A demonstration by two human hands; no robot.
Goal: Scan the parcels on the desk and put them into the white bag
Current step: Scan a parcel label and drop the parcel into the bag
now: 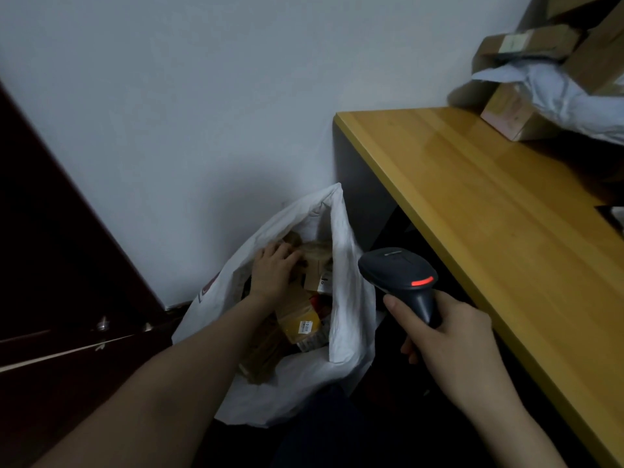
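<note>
A white bag [347, 292] stands open on the floor against the wall, left of the desk, holding several cardboard parcels. My left hand [273, 270] reaches down into it and lies on a brown parcel [315, 261] near the top; its fingers look fairly straight, and whether they hold the parcel I cannot tell. My right hand [449, 336] grips the handle of a dark barcode scanner [400, 278], its red light lit, held beside the bag just off the desk's front edge. More parcels [526, 49] are piled at the desk's far right.
The yellow wooden desk [472, 204] runs along the right, dark underneath. A pale crumpled mailer [557, 92] lies among the boxes on it. A dark wooden door [50, 265] fills the left side. A white wall stands behind the bag.
</note>
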